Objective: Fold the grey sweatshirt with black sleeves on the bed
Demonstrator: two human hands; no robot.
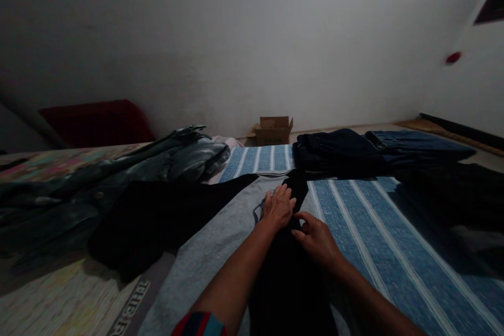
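A long black garment [289,283] lies in a strip along the bed, running away from me over a grey cloth [212,252]. My left hand [279,207] rests flat on the garment's far part, fingers together and stretched out. My right hand [315,239] sits just to the right of it, fingers curled in a pinch at the garment's edge. What the pinch holds is too dark to make out.
A blue-and-white striped sheet [374,231] covers the bed. Folded dark and blue clothes [354,149] lie at the far right. A heap of dark clothing with a leather jacket [157,168] fills the left. A cardboard box [271,131] stands by the wall.
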